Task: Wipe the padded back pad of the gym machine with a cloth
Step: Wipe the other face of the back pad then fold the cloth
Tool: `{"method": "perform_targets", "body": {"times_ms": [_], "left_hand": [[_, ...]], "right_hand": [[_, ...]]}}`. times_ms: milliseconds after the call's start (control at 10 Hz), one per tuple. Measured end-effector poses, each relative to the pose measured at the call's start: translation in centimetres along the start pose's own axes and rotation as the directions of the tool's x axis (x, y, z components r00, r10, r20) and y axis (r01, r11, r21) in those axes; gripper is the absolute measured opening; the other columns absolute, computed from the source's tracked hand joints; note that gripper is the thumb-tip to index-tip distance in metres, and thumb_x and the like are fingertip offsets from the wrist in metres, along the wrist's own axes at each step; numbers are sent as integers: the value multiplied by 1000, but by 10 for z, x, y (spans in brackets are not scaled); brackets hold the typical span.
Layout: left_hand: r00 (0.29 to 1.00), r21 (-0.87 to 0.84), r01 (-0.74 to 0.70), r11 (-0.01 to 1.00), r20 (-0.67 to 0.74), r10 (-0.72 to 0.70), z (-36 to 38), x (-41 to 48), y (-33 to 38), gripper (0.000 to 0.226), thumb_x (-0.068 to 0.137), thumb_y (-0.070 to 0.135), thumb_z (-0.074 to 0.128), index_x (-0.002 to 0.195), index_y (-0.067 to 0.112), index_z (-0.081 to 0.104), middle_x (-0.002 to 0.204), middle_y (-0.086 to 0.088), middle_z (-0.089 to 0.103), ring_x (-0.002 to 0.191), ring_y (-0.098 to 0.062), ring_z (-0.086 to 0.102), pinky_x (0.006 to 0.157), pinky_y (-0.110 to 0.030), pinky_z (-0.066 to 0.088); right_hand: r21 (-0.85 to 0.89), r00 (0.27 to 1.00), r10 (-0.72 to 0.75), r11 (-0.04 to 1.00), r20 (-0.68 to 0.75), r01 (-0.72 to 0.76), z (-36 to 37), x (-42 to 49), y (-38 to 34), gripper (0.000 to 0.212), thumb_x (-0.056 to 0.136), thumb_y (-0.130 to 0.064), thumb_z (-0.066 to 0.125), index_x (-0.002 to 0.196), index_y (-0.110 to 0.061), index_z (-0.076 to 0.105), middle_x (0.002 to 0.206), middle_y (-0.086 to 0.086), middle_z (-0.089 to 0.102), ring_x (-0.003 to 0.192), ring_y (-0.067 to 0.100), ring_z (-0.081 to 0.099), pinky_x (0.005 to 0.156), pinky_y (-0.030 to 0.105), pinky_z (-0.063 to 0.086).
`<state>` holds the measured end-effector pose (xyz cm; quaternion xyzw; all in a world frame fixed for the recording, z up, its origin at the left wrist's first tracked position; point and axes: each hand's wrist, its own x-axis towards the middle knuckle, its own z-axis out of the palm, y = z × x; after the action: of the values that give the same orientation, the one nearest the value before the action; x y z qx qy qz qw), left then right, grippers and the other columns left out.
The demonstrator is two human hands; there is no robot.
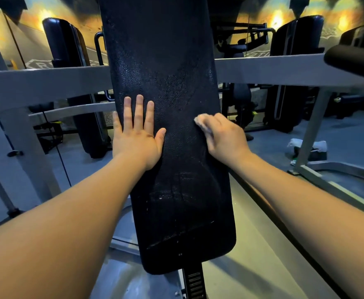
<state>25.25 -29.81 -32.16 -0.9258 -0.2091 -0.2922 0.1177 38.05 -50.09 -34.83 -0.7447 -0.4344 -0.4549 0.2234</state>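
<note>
Grey gym frames are seen behind the upright back pad (pixel 168 126), which is braced by the flat left hand (pixel 136 134). A soft, light cloth (pixel 201 123), best bunched under the fingers, is clutched by the right hand (pixel 224 134) against its right edge.

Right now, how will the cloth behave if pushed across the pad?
The cloth looks soft and bunched under the right hand, so probably floppy and light. The back pad glistens as if wet, so it may slide easily.
</note>
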Motion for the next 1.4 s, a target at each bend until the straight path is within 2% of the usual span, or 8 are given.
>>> {"method": "perform_targets", "body": {"times_ms": [100,400,500,800,900,1000,1200,1400], "left_hand": [[1000,2,4,1000,-4,-4,0,-2,2,70,99,59,-2,147,20,-35,159,-8,-39,145,-33,-37,121,-56,-13],[1000,17,1,1000,-10,-1,0,-2,2,73,100,60,1,154,19,-26,162,-8,-34,148,-33,-33,121,-56,-11],[1000,12,-3,1000,-16,3,1,-2,1,73,100,60,1,154,20,-26,162,-8,-34,148,-33,-33,121,-56,-11],[1000,12,2,1000,-19,-2,1,-1,1,72,100,60,1,153,20,-28,161,-9,-36,147,-33,-34,121,-57,-11],[1000,7,-4,1000,-22,4,2,-1,1,71,100,60,1,152,20,-30,161,-8,-36,147,-33,-35,121,-57,-10],[999,4,-6,1000,-37,6,3,-2,0,72,101,60,0,152,20,-29,161,-9,-35,147,-34,-34,121,-57,-9],[999,6,-7,1000,-45,7,6,-1,0,72,101,60,0,153,20,-29,161,-8,-35,147,-33,-34,122,-57,-10],[998,7,-6,1000,-60,7,8,-1,0,72,101,60,0,154,19,-27,162,-9,-34,148,-34,-32,122,-57,-10]], "right_hand": [[15,994,-31,999,104,30,-7,-4,5,21,100,-26,51,118,-21,60,91,4,51,69,33,55,50,44,52],[401,940,317,850,129,-342,-26,73,-26,17,101,-36,59,103,-19,57,87,-5,61,75,8,61,64,25,50],[200,900,436,882,1,-427,-19,74,-16,26,98,-48,60,104,-23,63,115,3,40,105,21,48,86,30,44],[122,992,118,986,-39,-112,-6,49,-23,39,100,-38,61,133,-19,62,106,10,49,89,25,55,78,34,48],[107,985,100,991,-138,-86,-10,67,-16,26,104,-26,53,122,-11,65,101,14,49,82,31,55,71,40,52],[86,963,209,977,-169,-197,-12,93,-10,25,103,-19,50,122,-10,64,109,20,51,95,39,55,84,47,52],[13,992,110,994,-60,-110,-7,79,-11,36,101,-31,58,132,-12,60,121,18,51,107,36,48,94,41,45],[-13,992,57,998,-111,-58,-5,94,1,23,103,-24,58,104,-2,65,106,19,54,92,35,51,71,41,45]]}}
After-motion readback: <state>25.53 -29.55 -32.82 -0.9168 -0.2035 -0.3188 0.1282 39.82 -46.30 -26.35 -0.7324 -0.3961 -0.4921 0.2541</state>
